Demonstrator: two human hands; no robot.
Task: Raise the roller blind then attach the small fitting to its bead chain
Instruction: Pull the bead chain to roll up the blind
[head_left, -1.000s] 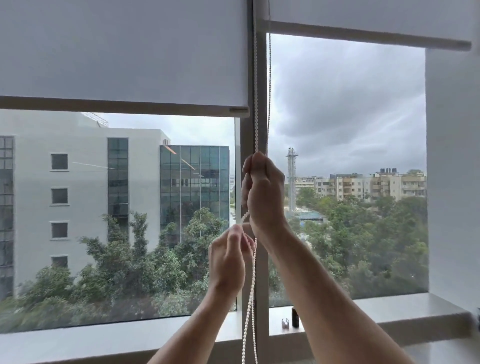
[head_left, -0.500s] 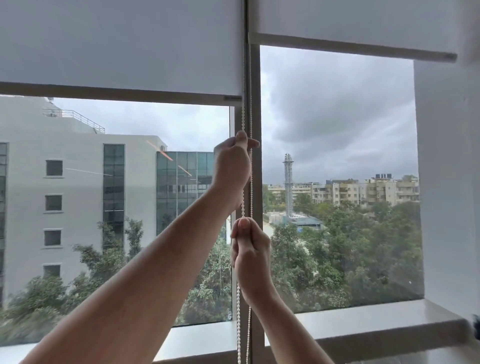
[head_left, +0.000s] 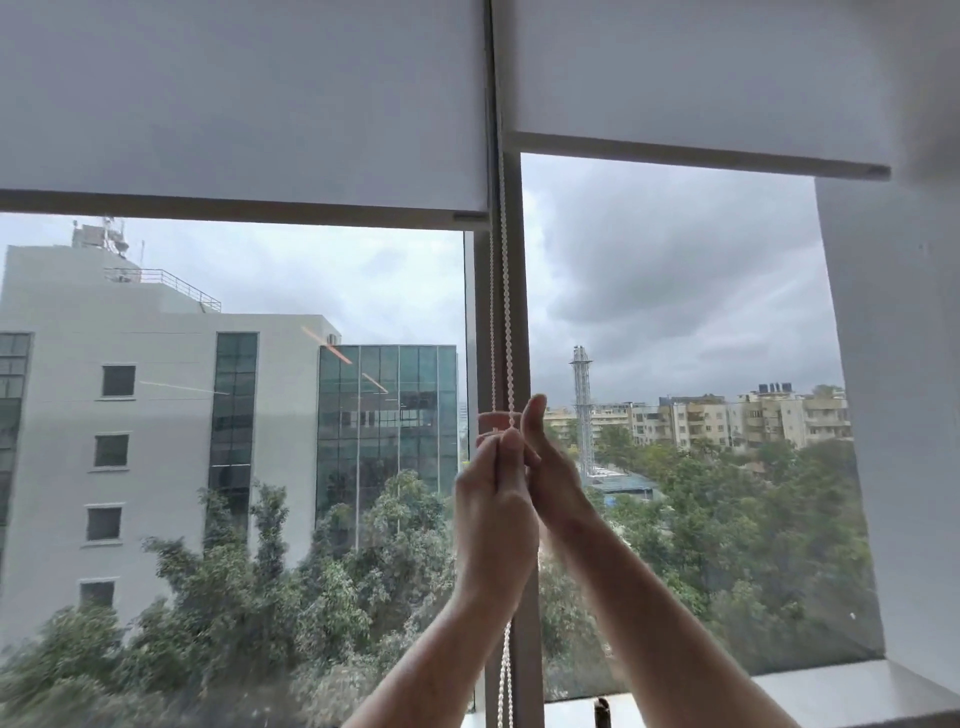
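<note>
Roller blind (head_left: 244, 104) half-raised over window, sill (head_left: 831, 691) below, both hands (head_left: 519, 483) pinching bead chain (head_left: 503, 312).

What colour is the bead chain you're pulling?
White: the bead chain shows best in the head view, running down the window's centre post into both hands.

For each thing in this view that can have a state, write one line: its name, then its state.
Left roller blind: partly raised, lower than the right one.
Right roller blind: partly raised.
Bead chain: hanging taut, gripped.
Left hand: grips the chain.
Right hand: on the chain, grip unclear.
</note>
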